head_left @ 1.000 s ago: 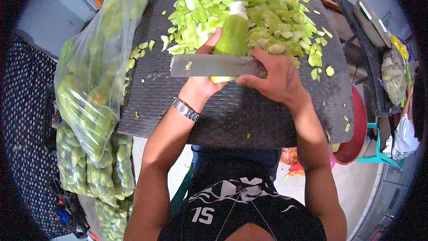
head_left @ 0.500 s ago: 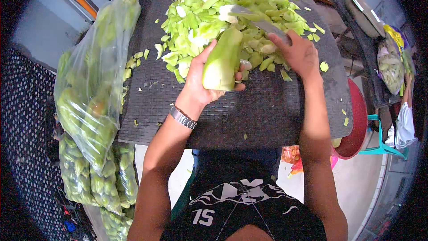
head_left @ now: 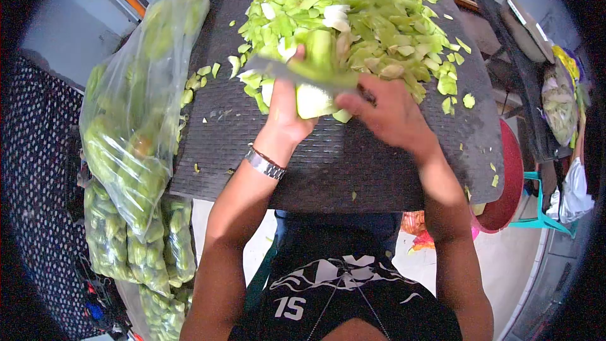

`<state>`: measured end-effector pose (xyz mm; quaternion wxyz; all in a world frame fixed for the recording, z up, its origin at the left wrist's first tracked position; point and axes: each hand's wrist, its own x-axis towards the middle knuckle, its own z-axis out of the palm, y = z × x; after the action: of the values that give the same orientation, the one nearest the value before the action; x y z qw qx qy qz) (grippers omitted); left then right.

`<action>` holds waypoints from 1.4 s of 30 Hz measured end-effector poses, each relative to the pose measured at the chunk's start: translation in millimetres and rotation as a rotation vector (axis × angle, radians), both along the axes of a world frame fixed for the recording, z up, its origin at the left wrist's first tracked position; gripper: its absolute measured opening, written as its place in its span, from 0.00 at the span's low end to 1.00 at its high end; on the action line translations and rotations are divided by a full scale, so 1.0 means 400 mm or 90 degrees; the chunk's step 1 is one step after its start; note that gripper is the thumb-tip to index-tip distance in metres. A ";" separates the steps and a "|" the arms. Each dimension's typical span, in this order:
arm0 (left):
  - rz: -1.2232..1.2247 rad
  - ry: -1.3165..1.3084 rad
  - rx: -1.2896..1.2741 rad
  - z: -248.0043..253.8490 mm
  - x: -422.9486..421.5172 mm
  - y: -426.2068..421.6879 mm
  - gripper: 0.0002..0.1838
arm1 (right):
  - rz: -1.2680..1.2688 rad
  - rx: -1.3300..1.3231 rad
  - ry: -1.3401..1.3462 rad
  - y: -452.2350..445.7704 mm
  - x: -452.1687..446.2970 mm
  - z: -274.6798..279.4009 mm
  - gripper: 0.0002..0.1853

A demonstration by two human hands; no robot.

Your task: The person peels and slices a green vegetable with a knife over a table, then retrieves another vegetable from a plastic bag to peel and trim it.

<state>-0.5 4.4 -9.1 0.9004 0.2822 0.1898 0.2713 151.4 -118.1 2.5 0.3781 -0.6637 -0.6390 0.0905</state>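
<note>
My left hand is wrapped round a pale green, partly peeled chayote, its pale cut end facing me. In my right hand is a knife, its blade smeared by motion and lying crosswise over the chayote. Whether the blade touches the flesh, I cannot tell. Just beyond both hands rises a large heap of green peelings and slices on the dark woven-textured table.
Clear plastic bags of green vegetables stand along the table's left side. At the right are a red tub and a turquoise stool. Loose scraps dot the tabletop.
The knife has swung from above the heap, back and leftward across the chayote. My right hand has moved closer to my left hand. The view has shifted slightly.
</note>
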 end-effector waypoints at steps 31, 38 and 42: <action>-0.047 0.007 0.027 0.001 -0.003 -0.025 0.33 | -0.046 -0.097 -0.098 -0.019 0.026 0.040 0.30; -0.077 0.016 0.014 0.015 -0.016 -0.007 0.27 | -0.169 -0.061 -0.116 -0.005 0.120 0.011 0.35; -0.145 0.002 -0.103 -0.006 -0.015 0.018 0.30 | -0.194 -0.120 -0.123 -0.012 0.151 0.016 0.36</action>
<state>-6.5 11.8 -11.6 0.9449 0.2287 0.1792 0.1505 211.8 -123.1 9.1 0.2604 -0.7908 -0.5532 0.0277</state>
